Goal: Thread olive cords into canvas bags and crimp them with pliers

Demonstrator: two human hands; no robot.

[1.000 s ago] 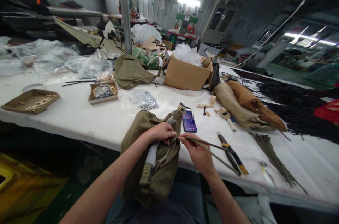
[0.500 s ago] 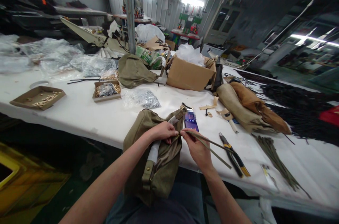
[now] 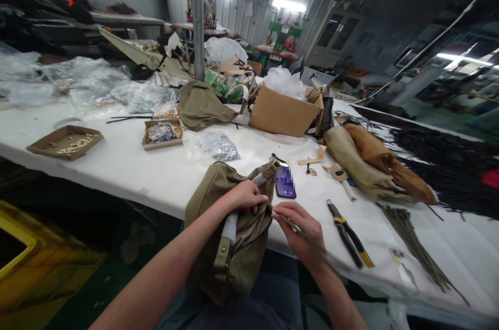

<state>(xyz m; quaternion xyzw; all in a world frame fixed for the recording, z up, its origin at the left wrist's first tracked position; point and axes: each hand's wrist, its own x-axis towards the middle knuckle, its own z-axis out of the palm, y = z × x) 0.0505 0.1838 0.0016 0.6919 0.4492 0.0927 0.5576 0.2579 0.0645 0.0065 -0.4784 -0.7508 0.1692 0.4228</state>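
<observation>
Over near edge of counter [image 3: 117,163], clenched left hand [image 3: 245,196] on rim of soft bag [image 3: 237,257]; pinched limp, probably light cord [image 3: 288,221] in right hand [image 3: 302,227].

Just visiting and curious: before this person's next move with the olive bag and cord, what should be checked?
1. Left hand grips the bag at its top: ok.
2. Right hand pinches the cord: ok.
3. Cord's end at the bag's edge: cannot tell, fingers hide it.
4. Bag rests partly on the table: ok.
5. Phone clear of the bag: not ok, right beside it.
6. Pliers apart from both hands: ok.
</observation>
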